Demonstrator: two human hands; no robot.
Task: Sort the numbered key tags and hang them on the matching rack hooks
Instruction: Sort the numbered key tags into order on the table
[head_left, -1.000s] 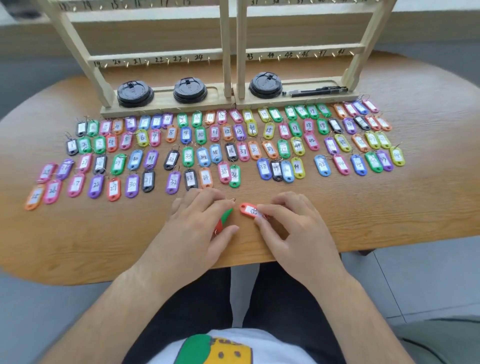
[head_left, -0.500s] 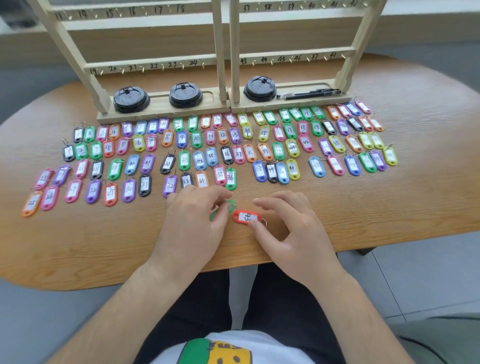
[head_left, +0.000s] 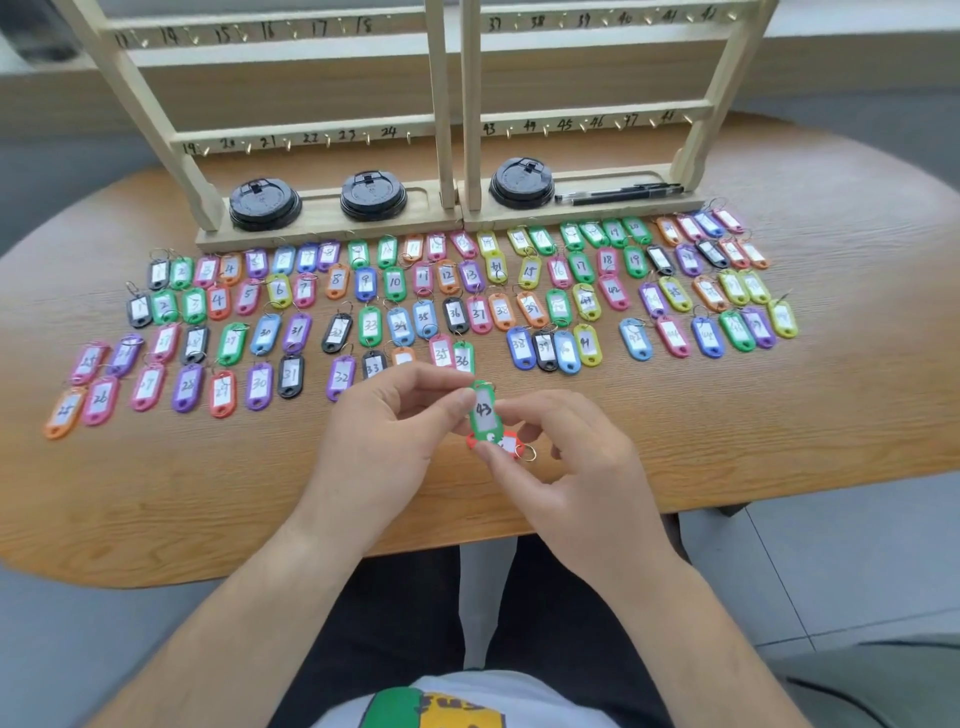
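Left hand pinches green tag, ring away; right hand pinches red tag crosswise.

A rounded wood-grain tabletop fills the middle; pale grey floor tiles show beneath its near edge; behind it runs a low beige ledge; soft, even light lies over everything.

Two racks, three lids and seemingly two pens are counted. Two tags are held in two hands; laid-out tags are past exact counting.
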